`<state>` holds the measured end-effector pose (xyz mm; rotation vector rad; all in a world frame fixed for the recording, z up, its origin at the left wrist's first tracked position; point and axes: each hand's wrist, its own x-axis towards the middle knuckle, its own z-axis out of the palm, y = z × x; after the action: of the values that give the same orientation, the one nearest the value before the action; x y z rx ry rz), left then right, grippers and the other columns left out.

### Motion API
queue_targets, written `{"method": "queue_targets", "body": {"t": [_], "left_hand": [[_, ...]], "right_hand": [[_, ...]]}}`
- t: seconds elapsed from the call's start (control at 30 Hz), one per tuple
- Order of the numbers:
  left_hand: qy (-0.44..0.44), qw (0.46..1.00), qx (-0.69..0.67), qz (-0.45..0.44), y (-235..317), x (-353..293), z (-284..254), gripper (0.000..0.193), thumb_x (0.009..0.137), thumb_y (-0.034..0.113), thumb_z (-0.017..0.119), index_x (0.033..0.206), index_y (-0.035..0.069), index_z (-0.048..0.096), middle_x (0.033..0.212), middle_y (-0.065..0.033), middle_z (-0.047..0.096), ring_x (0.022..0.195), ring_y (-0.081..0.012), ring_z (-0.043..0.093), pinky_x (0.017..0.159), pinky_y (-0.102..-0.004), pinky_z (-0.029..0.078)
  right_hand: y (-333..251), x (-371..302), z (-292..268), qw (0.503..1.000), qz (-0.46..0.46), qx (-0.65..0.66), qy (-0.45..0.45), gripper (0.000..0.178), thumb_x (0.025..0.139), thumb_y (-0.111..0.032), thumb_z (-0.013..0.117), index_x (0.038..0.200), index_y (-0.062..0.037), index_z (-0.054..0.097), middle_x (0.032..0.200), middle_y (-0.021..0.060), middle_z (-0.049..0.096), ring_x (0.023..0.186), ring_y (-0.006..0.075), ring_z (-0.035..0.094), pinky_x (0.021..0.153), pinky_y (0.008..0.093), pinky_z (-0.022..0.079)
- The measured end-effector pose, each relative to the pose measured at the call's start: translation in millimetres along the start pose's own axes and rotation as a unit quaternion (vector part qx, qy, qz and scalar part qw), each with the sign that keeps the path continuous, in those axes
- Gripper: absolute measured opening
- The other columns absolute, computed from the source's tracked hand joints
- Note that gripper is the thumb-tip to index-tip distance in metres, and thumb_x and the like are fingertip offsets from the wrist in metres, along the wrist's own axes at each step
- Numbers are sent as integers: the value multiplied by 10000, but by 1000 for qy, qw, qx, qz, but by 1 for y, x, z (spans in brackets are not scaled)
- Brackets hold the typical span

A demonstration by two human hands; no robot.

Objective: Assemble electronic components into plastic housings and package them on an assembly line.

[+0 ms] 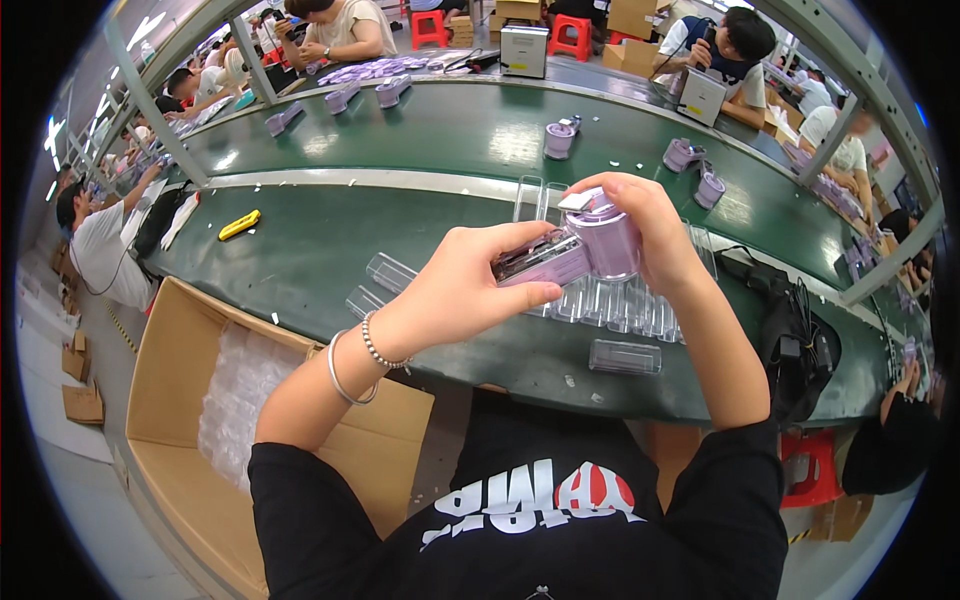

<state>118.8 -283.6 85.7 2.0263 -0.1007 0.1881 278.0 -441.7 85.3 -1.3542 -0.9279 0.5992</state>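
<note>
A lilac plastic device [612, 248] with a round, cup-shaped body and a straight handle is held up over the green bench, between both hands. My left hand [462, 282] is closed round the handle, its thumb on top; dark and metallic inner parts show along the handle's upper side. My right hand [655, 225] wraps the round body from the right, fingers over its top. A small whitish piece [576, 202] sits at the top of the body near those fingers; whether it is attached I cannot tell. Clear plastic cases [625, 357] lie below and around the device.
An open cardboard box [165, 400] with clear plastic pieces stands at my left. A yellow cutter [240, 225] lies on the bench [330, 235]. Similar lilac devices [560, 140] rest on the green belt [450, 120] beyond. A black bag [795, 340] with cables is at right. Other people work around.
</note>
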Motion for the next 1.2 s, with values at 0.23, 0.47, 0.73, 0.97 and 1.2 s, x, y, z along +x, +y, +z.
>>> {"method": "queue_targets", "body": {"t": [0.23,0.47,0.73,0.97,1.2], "left_hand": [[62,974,171,132,2,1,5,546,698,113,773,1181,-9,550,953,-145,662,791,-177,660,727,-266,517],[72,977,138,146,1,2,2,581,667,29,720,1208,22,509,991,-139,667,898,-221,676,790,-292,529],[103,948,240,183,-1,-3,6,490,707,85,716,1155,20,528,932,-159,646,842,-312,657,735,-357,532],[16,971,196,132,-8,-4,7,425,737,252,745,1051,36,557,736,-146,636,662,-315,638,594,-363,495],[45,967,232,100,-2,-5,20,445,830,384,657,1023,0,542,645,-160,591,627,-351,612,577,-398,478]], "right_hand": [[3,-4,-3,994,-103,15,-17,392,740,-260,578,996,34,617,872,67,642,814,114,604,740,247,483],[11,-9,-5,975,-221,-10,-36,619,720,-450,635,1068,52,536,897,176,629,843,224,636,760,317,515],[15,-14,10,976,-203,-67,40,458,730,-316,577,1021,36,607,928,86,638,849,140,608,767,251,475],[-7,-44,31,976,-145,-107,122,366,742,-238,563,972,44,601,870,79,628,777,114,581,711,229,456],[-1,-22,18,991,-97,-45,79,356,783,-272,534,895,57,611,801,74,622,733,111,575,676,226,445]]}}
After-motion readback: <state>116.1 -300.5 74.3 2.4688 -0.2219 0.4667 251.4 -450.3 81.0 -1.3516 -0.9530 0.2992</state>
